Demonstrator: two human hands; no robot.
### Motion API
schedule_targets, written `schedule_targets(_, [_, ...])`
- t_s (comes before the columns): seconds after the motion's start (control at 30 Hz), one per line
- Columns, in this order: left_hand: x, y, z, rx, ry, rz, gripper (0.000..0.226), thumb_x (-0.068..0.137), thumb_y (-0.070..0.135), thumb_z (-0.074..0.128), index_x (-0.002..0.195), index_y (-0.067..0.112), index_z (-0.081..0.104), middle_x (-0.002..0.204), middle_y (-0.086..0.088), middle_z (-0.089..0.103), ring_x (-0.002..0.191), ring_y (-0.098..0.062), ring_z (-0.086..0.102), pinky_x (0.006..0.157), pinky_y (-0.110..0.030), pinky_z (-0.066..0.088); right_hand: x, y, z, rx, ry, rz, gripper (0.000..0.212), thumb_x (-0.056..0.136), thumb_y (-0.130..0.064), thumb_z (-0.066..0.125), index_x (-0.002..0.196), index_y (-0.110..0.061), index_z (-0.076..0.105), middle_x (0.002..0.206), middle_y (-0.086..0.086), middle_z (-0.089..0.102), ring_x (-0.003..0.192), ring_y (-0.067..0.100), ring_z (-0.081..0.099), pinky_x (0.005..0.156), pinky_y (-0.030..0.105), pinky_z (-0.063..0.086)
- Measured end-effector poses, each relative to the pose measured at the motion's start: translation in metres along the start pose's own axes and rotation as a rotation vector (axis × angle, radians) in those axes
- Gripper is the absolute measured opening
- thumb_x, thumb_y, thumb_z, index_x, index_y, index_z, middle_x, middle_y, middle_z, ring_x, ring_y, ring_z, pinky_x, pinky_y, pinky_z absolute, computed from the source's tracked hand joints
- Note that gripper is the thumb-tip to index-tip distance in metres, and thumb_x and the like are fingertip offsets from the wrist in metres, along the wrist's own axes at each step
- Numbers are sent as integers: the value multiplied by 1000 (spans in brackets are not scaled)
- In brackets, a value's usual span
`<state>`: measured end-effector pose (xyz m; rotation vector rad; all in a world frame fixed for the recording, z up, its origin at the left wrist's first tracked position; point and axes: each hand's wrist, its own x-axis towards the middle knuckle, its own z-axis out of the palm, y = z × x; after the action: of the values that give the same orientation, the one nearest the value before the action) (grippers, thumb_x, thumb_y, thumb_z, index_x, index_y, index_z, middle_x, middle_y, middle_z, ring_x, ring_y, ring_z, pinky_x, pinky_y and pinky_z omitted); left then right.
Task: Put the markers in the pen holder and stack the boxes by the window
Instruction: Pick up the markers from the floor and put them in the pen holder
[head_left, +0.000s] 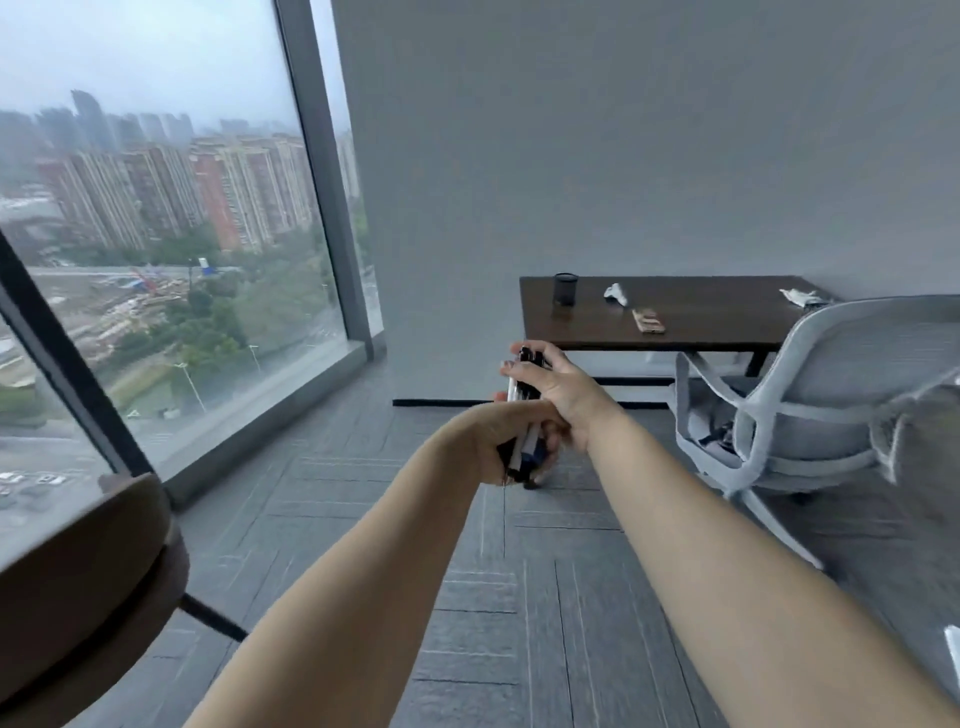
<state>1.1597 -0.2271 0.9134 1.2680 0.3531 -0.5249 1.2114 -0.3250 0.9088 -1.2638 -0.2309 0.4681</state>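
Observation:
Both my hands hold one upright bundle of markers (525, 447) in front of me, above the carpet. My left hand (498, 436) is closed around the lower part, where white barrels and a blue cap show. My right hand (558, 387) is closed around the upper part, with black caps sticking out above its fingers. A black cylindrical pen holder (565, 289) stands on the left end of a dark wooden desk (727, 325) against the far wall. A small flat tan box (648, 320) lies on the desk. The big window (156, 234) fills the left side.
A grey mesh office chair (810, 415) stands in front of the desk's right half. Crumpled white papers (616, 294) lie on the desk, and more lie at its right end (800, 297). A brown round chair back (88, 587) is close at bottom left. Grey carpet lies between me and the desk.

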Motion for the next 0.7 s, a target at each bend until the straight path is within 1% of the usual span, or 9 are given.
schedule_targets(0.1, [63, 44, 3, 59, -24, 36, 21, 82, 3, 65, 64, 7, 57, 54, -6, 58, 46, -11, 56, 58, -27, 57, 57, -18, -33, -45, 94, -33, 28, 89, -9, 64, 114, -16, 53, 109, 17, 60, 62, 20, 70, 57, 30, 58])
schedule_targets(0.17, [103, 75, 3, 119, -61, 36, 22, 83, 5, 64, 62, 7, 58, 52, -6, 59, 45, -11, 55, 62, -30, 59, 95, -32, -53, -64, 143, -52, 26, 91, -9, 61, 113, -15, 50, 103, 16, 62, 59, 19, 69, 50, 26, 56])
schedule_targets(0.2, [123, 90, 4, 143, -74, 36, 22, 84, 6, 63, 62, 7, 59, 50, -5, 59, 43, -10, 55, 62, -30, 59, 115, -39, -65, -68, 162, -63, 24, 92, -9, 60, 112, -16, 49, 100, 16, 62, 62, 21, 69, 52, 27, 56])
schedule_targets(0.3, [179, 128, 10, 167, -107, 27, 18, 83, 9, 64, 65, 7, 61, 49, -5, 59, 41, -11, 55, 70, -34, 60, 169, -56, -101, -96, 201, -101, 34, 91, -13, 61, 119, -27, 48, 93, 13, 66, 77, 25, 64, 72, 37, 53])
schedule_targets(0.4, [238, 158, 21, 154, -117, 4, 15, 80, 8, 66, 65, 7, 62, 52, -6, 60, 41, -11, 55, 59, -31, 60, 215, -71, -140, -118, 235, -100, 41, 91, -16, 61, 127, -31, 47, 85, 10, 69, 73, 23, 65, 71, 35, 51])
schedule_targets(0.47, [280, 176, 30, 147, -117, -1, 17, 79, 6, 65, 63, 6, 60, 50, -5, 58, 39, -10, 54, 53, -28, 58, 246, -78, -169, -146, 260, -93, 30, 92, -18, 59, 120, -26, 53, 87, 9, 70, 72, 23, 63, 64, 32, 47])
schedule_targets(0.53, [324, 194, 40, 144, -112, 11, 21, 79, 4, 63, 60, 7, 57, 46, -5, 55, 36, -10, 51, 51, -26, 57, 281, -85, -200, -164, 286, -99, 19, 90, -21, 60, 108, -24, 59, 94, 9, 73, 78, 28, 63, 63, 36, 44])
schedule_targets(0.6, [371, 212, 50, 134, -97, 28, 22, 78, 2, 63, 59, 8, 54, 45, -4, 53, 35, -10, 48, 49, -24, 54, 317, -94, -233, -174, 300, -92, 19, 86, -24, 64, 104, -20, 63, 99, 13, 72, 81, 30, 64, 61, 37, 42])
schedule_targets(0.7, [437, 241, 65, 98, -85, 38, 20, 77, 1, 62, 62, 9, 52, 44, -3, 52, 34, -9, 47, 45, -21, 50, 370, -110, -281, -184, 293, -70, 27, 86, -22, 65, 110, -9, 61, 85, 15, 71, 72, 23, 70, 56, 30, 44])
